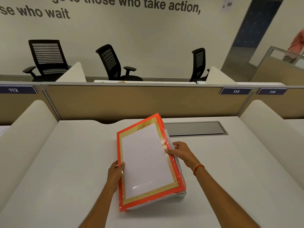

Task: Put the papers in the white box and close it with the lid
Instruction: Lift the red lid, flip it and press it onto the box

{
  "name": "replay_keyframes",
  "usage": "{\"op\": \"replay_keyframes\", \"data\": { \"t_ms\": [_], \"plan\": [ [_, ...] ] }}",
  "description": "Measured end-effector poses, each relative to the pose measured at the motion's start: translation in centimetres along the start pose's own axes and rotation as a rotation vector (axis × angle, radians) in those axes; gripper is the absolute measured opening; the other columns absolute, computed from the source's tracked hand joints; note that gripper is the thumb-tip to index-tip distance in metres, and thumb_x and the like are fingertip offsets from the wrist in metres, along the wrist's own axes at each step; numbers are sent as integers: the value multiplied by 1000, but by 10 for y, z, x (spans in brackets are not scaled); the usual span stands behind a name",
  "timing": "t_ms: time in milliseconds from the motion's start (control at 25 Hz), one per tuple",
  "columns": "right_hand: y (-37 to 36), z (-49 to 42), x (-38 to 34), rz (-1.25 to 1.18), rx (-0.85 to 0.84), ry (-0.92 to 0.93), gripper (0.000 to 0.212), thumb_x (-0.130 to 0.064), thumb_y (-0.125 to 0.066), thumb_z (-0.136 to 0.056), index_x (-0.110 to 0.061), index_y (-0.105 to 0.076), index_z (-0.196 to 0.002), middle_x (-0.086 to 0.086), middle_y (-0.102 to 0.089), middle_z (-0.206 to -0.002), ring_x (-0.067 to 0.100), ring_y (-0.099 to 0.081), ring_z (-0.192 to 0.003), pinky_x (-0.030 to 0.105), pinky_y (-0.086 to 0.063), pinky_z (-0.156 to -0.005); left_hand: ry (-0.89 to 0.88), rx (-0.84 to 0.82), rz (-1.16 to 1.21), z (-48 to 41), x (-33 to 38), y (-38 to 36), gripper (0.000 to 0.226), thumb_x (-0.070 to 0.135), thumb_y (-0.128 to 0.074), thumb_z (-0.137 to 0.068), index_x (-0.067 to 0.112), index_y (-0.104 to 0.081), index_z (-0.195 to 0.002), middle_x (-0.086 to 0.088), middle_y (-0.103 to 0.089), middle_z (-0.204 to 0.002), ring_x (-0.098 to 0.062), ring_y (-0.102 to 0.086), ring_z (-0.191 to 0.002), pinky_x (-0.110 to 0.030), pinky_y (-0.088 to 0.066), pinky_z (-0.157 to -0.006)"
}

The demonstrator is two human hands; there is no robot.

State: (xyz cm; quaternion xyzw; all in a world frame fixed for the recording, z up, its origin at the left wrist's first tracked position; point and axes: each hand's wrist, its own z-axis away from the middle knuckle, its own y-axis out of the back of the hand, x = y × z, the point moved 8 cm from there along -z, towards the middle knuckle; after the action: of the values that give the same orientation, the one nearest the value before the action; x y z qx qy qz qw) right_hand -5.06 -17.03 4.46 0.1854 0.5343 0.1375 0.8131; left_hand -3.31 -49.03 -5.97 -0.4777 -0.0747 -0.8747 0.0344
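An orange lid (pixel 144 160) with a gold border and a white centre panel lies tilted over the white box (pixel 180 194), of which only slivers show at the right edge and near right corner. My left hand (pixel 116 174) grips the lid's left edge, thumb on top. On the right edge sits my right hand (pixel 180 153), thumb on the lid and fingers against the box side. The papers are hidden from view.
The box rests on a white desk (pixel 65 170) walled by white side dividers and a tan back partition (pixel 131 101). A grey metal cable flap (pixel 194 129) lies just behind the box on the right. Black office chairs stand beyond the partition.
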Motion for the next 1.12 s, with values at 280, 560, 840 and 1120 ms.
{"op": "replay_keyframes", "data": {
  "t_ms": [280,560,840,1120],
  "plan": [
    [4,-6,30,-100,-46,-28,34,-29,-73,-85,-10,-63,-112,10,-69,-111,25,-69,-96,40,-55,-92,-29,18,44,-10,6,-8,48,31,-60,-92,25,-48,-139,-10,-57,-137,-36,-58,-118,-58,-48,-99],
    [1,-15,52,-163,-22,-101,33,-19,-66,-91,4,-65,-114,23,-67,-114,35,-66,-107,41,-54,-95,-113,34,-25,-16,17,-16,48,27,-59,-93,25,-47,-140,-12,-58,-136,-38,-59,-116,-57,-49,-98],
    [-15,-22,64,-134,-38,-119,30,-23,-50,-100,-1,-62,-115,17,-66,-108,23,-61,-91,35,-55,-87,-146,36,-53,-17,22,-22,47,27,-53,-97,26,-44,-143,-7,-53,-142,-34,-55,-124,-54,-47,-102],
    [-21,-21,48,14,102,43,29,-27,-41,-103,-8,-56,-119,10,-63,-108,20,-61,-92,19,-50,-77,-228,13,-198,-20,25,-28,51,22,-44,-101,23,-31,-150,-4,-40,-153,-33,-44,-137,-52,-37,-110]
  ]
}}
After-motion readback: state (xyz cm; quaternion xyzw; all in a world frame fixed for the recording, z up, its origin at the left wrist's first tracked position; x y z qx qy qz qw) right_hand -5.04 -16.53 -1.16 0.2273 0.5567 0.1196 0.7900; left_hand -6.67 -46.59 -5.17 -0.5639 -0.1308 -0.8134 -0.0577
